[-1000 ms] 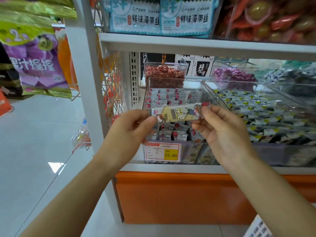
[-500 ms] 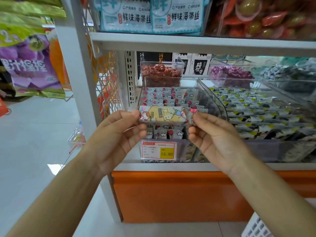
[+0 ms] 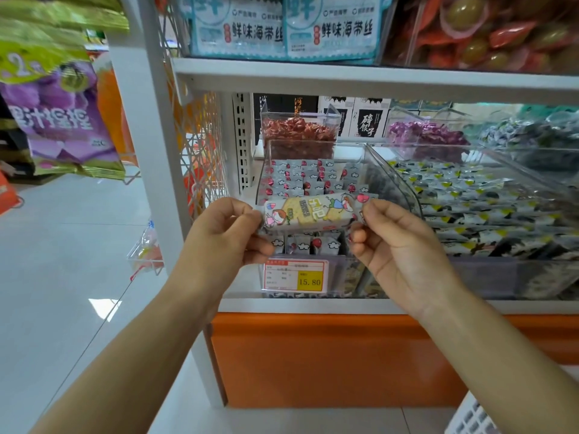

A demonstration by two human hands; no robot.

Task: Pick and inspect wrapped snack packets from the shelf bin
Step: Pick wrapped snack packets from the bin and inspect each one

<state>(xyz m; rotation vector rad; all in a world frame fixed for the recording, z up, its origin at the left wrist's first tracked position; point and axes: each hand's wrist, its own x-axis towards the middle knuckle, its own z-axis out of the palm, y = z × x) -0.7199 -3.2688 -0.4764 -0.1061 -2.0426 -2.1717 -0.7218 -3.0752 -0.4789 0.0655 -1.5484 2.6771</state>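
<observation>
A long wrapped snack packet (image 3: 308, 213), pale yellow with cartoon figures, is stretched level in front of the clear shelf bin (image 3: 388, 183). My left hand (image 3: 225, 236) pinches its left end and my right hand (image 3: 398, 245) pinches its right end. Behind the packet the bin holds several grey packets with red balloons and clouds (image 3: 307, 177). A yellow price tag reading 15.80 (image 3: 294, 276) is fixed to the bin's front.
A neighbouring clear bin (image 3: 488, 202) to the right holds black, white and yellow packets. Tubs of red (image 3: 297, 133) and purple (image 3: 423, 134) sweets stand behind. The white shelf board (image 3: 376, 79) runs overhead. Purple bags (image 3: 53, 120) hang at left; a white basket (image 3: 470, 418) is at bottom right.
Both hands have lowered the packet slightly and turned it more level, with its printed face toward me. The view has shifted a little to the right.
</observation>
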